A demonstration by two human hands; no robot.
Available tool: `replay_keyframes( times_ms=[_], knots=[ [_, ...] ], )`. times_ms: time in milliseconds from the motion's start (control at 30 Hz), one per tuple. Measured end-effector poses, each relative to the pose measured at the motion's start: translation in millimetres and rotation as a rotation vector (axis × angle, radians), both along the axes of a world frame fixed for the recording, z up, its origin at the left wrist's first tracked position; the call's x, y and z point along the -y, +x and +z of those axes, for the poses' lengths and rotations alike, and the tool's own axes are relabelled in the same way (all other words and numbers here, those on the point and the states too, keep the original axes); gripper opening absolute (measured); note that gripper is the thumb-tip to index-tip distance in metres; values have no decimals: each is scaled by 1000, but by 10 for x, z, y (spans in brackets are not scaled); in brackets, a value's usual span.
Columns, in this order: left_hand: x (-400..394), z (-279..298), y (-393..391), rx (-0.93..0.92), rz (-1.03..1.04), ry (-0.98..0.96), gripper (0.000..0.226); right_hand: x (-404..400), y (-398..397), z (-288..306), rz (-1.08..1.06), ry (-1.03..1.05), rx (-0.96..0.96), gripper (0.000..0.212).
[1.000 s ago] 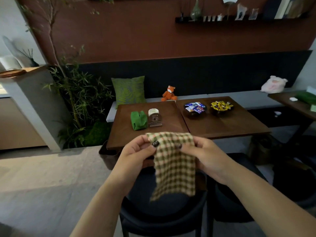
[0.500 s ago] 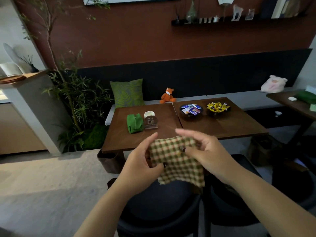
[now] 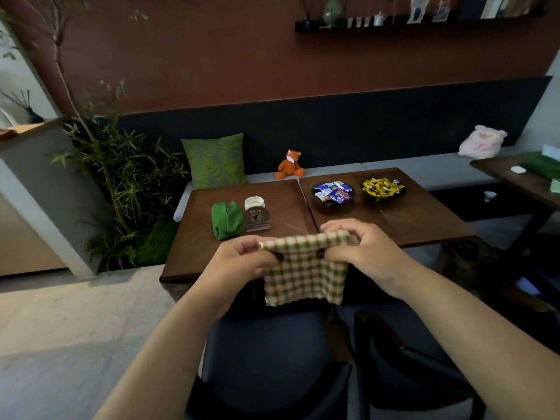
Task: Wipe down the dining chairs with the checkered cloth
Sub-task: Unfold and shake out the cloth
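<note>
The checkered cloth [image 3: 304,268], green, brown and cream, hangs folded in front of me above the table's near edge. My left hand [image 3: 239,263] pinches its upper left corner and my right hand [image 3: 363,256] pinches the upper right, stretching the top edge between them. Below the cloth stands a dark blue dining chair [image 3: 266,365], its seat facing me. A second dark chair [image 3: 418,374] stands right beside it on the right, partly hidden by my right forearm.
Two wooden tables [image 3: 291,219] pushed together hold a green napkin holder [image 3: 226,219], a small sign, and two bowls of sweets [image 3: 332,194]. A bench with a green cushion [image 3: 215,160] and plush fox runs behind. Plants stand at left; another table [image 3: 521,180] at right.
Both hands regripped the cloth, which was bunched half a second ago, and now hold it spread along its top edge. I have come closer to the table and chairs.
</note>
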State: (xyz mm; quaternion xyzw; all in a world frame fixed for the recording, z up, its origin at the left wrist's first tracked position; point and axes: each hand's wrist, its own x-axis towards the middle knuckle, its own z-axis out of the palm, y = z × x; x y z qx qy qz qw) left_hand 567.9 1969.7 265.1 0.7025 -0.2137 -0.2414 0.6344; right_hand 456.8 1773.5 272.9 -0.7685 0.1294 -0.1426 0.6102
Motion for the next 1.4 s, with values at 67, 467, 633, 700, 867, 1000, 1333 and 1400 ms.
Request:
replay_keyframes(
  times_ms=[67, 467, 633, 700, 867, 1000, 1333, 1400],
  knots=[
    [129, -122, 197, -103, 10, -43, 19, 61, 245, -187, 27, 352, -37, 22],
    [899, -1870, 1942, -293, 255, 93, 28, 527, 2021, -1939, -161, 612, -425, 17],
    [1342, -2679, 2853, -72, 204, 356, 38, 999, 2979, -2716, -249, 366, -475, 21],
    [1519, -2915, 3118, 65, 132, 431, 48, 1148, 3295, -2987, -254, 336, -491, 25],
    [1819, -3373, 3438, 413, -11, 567, 53, 1301, 3676, -3441, -335, -49, -399, 46],
    [1761, -3568, 3421, 798, -64, 589, 50, 1302, 3598, -3544, -281, -677, -257, 47],
    [1655, -3735, 3414, 985, -378, 888, 70, 1448, 3430, -3796, 212, -1084, -421, 63],
    [1695, -3743, 3450, 980, -364, 904, 71, 1499, 3509, -3789, 207, -1074, -429, 64]
  ],
)
